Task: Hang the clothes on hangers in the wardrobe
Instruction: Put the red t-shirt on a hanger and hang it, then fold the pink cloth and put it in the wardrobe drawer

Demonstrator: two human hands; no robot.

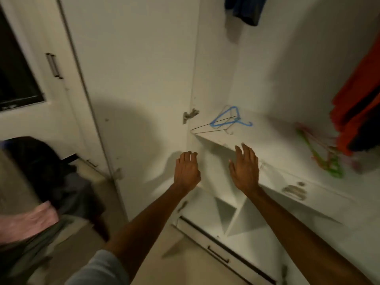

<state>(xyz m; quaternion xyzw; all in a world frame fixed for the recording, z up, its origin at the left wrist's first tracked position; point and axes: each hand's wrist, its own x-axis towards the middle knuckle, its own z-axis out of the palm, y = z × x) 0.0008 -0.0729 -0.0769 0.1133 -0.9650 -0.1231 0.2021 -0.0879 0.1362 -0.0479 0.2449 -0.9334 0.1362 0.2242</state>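
Observation:
A white wardrobe stands open in front of me, its shelf [273, 140] at hand height. On the shelf's left end lie a blue plastic hanger [230, 118] and a thin wire hanger [209, 128]. Green and pink hangers [327, 159] lie tangled further right. An orange garment [359, 108] hangs at the right edge, a dark blue one [244, 9] at the top. My left hand [187, 171] and my right hand [244, 167] are stretched out, empty, just in front of and below the shelf's edge, fingers relaxed.
The open wardrobe door [133, 89] stands to the left of my hands. Drawers [218, 254] sit below the shelf. At the lower left lies a pile of clothes, dark [47, 167] and pink [26, 221]. A second door with a metal handle [53, 65] is at the far left.

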